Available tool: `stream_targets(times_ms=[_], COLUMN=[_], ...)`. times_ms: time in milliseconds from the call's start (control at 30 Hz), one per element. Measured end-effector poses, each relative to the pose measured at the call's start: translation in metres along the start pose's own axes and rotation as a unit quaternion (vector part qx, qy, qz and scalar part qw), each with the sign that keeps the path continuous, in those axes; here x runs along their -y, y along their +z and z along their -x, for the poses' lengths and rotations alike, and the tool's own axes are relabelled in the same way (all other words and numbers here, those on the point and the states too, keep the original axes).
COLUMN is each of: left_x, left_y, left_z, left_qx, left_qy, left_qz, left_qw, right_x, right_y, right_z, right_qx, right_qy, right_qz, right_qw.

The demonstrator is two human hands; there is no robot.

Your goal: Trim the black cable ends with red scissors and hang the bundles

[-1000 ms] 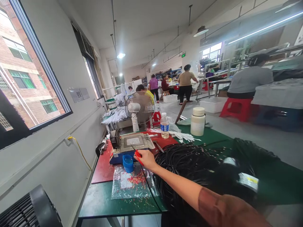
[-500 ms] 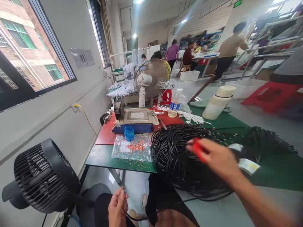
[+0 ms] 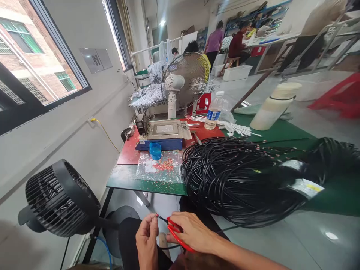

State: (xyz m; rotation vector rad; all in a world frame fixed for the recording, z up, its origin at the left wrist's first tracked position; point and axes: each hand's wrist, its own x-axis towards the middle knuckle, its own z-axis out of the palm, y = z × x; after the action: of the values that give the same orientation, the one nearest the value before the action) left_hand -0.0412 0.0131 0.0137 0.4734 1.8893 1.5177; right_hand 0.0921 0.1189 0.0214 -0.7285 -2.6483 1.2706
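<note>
My left hand (image 3: pixel 148 240) pinches the end of a black cable (image 3: pixel 171 246) low in the view, over my lap. Red-handled cutters (image 3: pixel 180 237) are in my right hand (image 3: pixel 197 233), whose fingers wrap round the handles. The dark tips of the cutters point left, close to the fingertips of my left hand. A large heap of coiled black cables (image 3: pixel 219 176) lies on the green table just beyond my hands. Red and yellowish scraps (image 3: pixel 164 165) are scattered on a clear plastic bag (image 3: pixel 140 172) at the table's front edge.
On the table are a blue cup (image 3: pixel 155 151), a machine with a metal plate (image 3: pixel 165 130), a water bottle (image 3: pixel 213 111), a cream flask (image 3: pixel 274 107) and white cables (image 3: pixel 236 127). A white fan (image 3: pixel 185 80) stands behind, a black fan (image 3: pixel 60 198) at left. People are in the background.
My right hand has come down and left from over the cable heap, with the red-handled cutters, to beside my left hand. My left hand has moved slightly up and right. The view has shifted.
</note>
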Motion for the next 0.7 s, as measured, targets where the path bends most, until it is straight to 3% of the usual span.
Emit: stream_targets(times_ms=[333, 467, 533, 600, 700], left_x=[-0.003, 0.001, 0.003, 0.004, 0.003], left_y=[0.005, 0.003, 0.002, 0.002, 0.002], left_z=[-0.002, -0.003, -0.003, -0.001, 0.001], left_qx=[0.023, 0.039, 0.064, 0.084, 0.091], left_qy=[-0.003, -0.016, -0.045, -0.074, -0.090], left_qz=[-0.029, 0.006, 0.046, 0.084, 0.112], left_qw=[0.999, 0.999, 0.996, 0.990, 0.986], right_x=[-0.015, -0.018, -0.015, -0.010, -0.004], right_y=[0.017, 0.018, 0.014, 0.010, 0.008], right_z=[-0.007, -0.014, -0.020, -0.025, -0.031], right_qx=[-0.052, -0.033, -0.011, 0.005, 0.026], right_qy=[-0.006, 0.032, 0.067, 0.088, 0.092], right_qz=[0.000, -0.123, -0.271, -0.413, -0.512], right_qw=[0.999, 0.991, 0.960, 0.907, 0.853])
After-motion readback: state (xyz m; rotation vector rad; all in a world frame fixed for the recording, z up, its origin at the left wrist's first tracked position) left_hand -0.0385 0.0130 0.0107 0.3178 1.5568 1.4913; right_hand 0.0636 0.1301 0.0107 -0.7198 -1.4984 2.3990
